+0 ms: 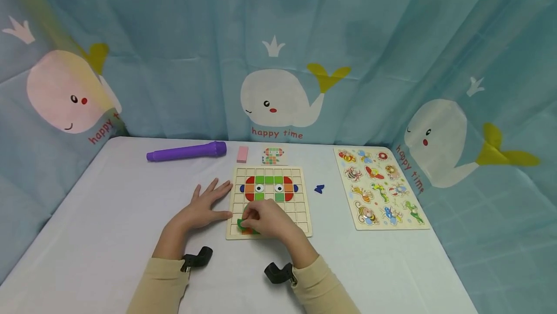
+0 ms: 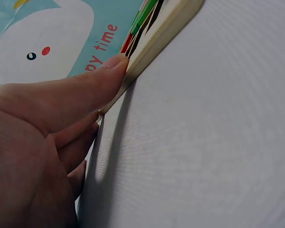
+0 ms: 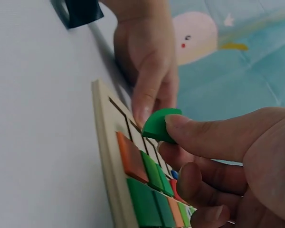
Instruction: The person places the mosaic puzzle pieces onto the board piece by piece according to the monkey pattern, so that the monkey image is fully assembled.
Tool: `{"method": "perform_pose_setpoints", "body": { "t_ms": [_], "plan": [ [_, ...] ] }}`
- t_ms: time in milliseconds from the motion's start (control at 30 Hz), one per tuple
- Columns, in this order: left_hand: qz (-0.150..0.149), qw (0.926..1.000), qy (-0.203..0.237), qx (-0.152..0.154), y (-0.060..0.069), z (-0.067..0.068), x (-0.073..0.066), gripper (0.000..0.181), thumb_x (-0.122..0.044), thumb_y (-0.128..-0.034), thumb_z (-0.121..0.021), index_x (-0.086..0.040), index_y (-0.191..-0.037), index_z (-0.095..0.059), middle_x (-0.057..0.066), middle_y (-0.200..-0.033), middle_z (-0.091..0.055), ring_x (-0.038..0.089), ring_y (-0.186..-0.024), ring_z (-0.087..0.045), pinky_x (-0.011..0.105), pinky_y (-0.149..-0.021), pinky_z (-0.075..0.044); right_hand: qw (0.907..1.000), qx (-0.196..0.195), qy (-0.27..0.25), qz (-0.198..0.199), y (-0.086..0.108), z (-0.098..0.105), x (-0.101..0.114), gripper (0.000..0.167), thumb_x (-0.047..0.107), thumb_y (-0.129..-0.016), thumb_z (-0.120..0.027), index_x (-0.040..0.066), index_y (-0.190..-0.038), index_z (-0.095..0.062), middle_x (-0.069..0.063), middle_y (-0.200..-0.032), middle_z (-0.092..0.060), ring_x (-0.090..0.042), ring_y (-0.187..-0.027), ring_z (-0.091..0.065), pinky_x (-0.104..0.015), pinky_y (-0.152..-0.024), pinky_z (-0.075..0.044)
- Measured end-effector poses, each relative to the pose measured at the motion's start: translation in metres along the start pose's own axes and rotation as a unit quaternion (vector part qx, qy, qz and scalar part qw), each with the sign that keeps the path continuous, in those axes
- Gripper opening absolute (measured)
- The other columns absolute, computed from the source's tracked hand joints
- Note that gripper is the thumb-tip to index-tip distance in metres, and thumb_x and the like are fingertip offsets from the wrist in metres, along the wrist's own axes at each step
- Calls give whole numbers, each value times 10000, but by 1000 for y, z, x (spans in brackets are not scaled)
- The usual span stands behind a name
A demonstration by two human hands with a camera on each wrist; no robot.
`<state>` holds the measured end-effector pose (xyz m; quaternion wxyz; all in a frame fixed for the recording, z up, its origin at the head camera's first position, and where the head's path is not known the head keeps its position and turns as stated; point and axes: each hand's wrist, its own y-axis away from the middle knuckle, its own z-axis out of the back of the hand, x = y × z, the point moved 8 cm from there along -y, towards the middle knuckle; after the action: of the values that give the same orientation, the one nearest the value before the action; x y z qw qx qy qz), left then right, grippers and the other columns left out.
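Note:
A wooden grid board point(image 1: 300, 229) lies on the white table, with red, green, orange and blue pieces and two eye tiles set in it. My right hand point(image 1: 271, 220) pinches a green quarter-round piece point(image 3: 159, 124) between thumb and fingertips, just above the board's near left part. Below it, orange and green tiles point(image 3: 131, 156) sit in the grid. On the left, my left hand point(image 1: 200, 210) lies with fingers spread, its thumb touching the board's edge in the left wrist view. The right hand partly hides the board's lower rows.
Behind the board are a pattern card point(image 1: 274, 156) and a pink block point(image 1: 242, 154). A purple stick-shaped object point(image 1: 187, 151) lies at the back left. To the right are a small blue piece point(image 1: 319, 189) and an insect puzzle board point(image 1: 380, 188). A whale-print curtain point(image 1: 196, 87) surrounds the table.

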<state>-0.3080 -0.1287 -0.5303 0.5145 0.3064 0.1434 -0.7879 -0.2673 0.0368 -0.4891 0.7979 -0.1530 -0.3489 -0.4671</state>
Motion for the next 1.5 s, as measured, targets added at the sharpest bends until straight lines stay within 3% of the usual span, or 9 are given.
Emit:
{"method": "perform_pose_setpoints", "body": {
  "t_ms": [567, 767, 1033, 1500],
  "plan": [
    [-36, 10000, 37, -26, -2, 0, 4, 910, -536, -857, -740, -149, -1582, -351, 90, -1659, -294, 423, -1557, -56, 675, -1192, 122, 9929, -249, 1162, 81, -6, -16, 7, 82, 262, -899, -779, 219, -843, -736, 162, -714, -589, 12, -650, -501, -156, -579, -425],
    [-4, 10000, 63, -19, -1, -1, 5, 914, -541, -853, -742, -157, -1583, -349, 80, -1662, -288, 416, -1560, -50, 665, -1197, 129, 9921, -270, 1224, 98, -7, -16, 6, 65, 259, -895, -784, 228, -854, -744, 166, -742, -605, 20, -675, -506, -153, -595, -431],
    [37, 10000, 83, 27, -3, -3, 6, 916, -522, -850, -751, -163, -1587, -342, 72, -1666, -282, 398, -1566, -37, 649, -1204, 137, 9932, -596, 953, -305, -2, 9, -8, 74, 258, -915, -762, 197, -956, -767, 139, -798, -637, -45, -731, -537, -195, -664, -474],
    [89, 9999, 21, 44, -3, -2, 5, 926, -537, -849, -741, -151, -1587, -337, 92, -1663, -283, 413, -1561, -35, 655, -1200, 138, 9885, -1147, 460, -868, 11, 58, -43, 65, 238, -933, -741, 186, -971, -748, 92, -847, -658, -119, -747, -570, -270, -676, -507]
  ]
}}
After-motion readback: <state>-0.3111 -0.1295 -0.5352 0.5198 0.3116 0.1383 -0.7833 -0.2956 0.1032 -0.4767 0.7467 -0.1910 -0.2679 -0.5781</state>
